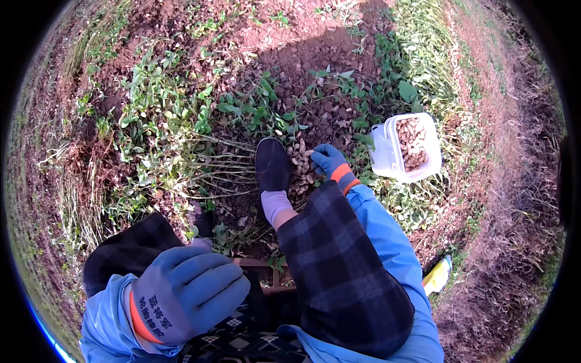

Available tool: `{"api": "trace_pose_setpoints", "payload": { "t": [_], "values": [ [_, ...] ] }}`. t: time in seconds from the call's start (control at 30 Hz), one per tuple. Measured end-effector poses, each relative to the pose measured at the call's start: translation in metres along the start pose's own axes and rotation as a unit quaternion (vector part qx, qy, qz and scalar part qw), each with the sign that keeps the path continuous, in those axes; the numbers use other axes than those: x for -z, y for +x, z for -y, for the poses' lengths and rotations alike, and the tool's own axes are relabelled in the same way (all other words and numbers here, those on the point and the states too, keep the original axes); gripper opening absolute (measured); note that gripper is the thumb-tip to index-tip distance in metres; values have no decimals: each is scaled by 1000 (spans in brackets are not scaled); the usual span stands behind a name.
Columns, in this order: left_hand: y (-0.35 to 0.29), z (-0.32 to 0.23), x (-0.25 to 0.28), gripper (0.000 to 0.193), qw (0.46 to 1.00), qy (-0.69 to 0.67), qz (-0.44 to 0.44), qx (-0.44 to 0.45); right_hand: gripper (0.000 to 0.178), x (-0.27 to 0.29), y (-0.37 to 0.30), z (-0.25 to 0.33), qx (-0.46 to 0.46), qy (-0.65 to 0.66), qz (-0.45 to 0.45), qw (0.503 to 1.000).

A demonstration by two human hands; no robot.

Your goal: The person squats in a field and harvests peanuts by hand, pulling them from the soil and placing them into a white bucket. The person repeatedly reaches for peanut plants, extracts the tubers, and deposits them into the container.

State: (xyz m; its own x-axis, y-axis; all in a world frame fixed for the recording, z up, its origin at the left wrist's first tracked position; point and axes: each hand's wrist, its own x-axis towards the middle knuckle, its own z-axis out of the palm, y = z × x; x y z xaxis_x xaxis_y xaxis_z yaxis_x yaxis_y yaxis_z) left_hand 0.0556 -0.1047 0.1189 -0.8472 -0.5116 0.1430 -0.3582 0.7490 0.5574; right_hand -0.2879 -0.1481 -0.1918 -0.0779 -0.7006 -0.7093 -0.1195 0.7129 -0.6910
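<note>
The right hand [327,159], gloved blue, reaches down with its fingers curled into the peanut cluster [299,166] just beside the black shoe [272,163]; whether it grips a pod I cannot tell. The pods look pale, knobbly, soil-dusted, bunched on roots. Pulled carelessly, pods could snap off and drop into the soil short of the white bucket [387,154], right of the shoe. The left hand [187,290] rests loosely open on the knee, holding nothing.

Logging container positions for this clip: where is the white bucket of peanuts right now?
In the head view the white bucket stands on the ground at the person's right, just beyond the gloved right hand, among green plants.
</note>
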Motion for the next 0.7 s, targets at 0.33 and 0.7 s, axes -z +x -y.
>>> {"api": "trace_pose_setpoints", "payload": {
  "t": [0.33,0.7],
  "values": [
    [0,0,-1,33,1000,-5,-6,5,37,-29,45,21,138,-333,16,933],
    [-5,-2,5,30,1000,22,-6,6,14,-39,-2,-8,67,145,-99,982]
  ]
}}
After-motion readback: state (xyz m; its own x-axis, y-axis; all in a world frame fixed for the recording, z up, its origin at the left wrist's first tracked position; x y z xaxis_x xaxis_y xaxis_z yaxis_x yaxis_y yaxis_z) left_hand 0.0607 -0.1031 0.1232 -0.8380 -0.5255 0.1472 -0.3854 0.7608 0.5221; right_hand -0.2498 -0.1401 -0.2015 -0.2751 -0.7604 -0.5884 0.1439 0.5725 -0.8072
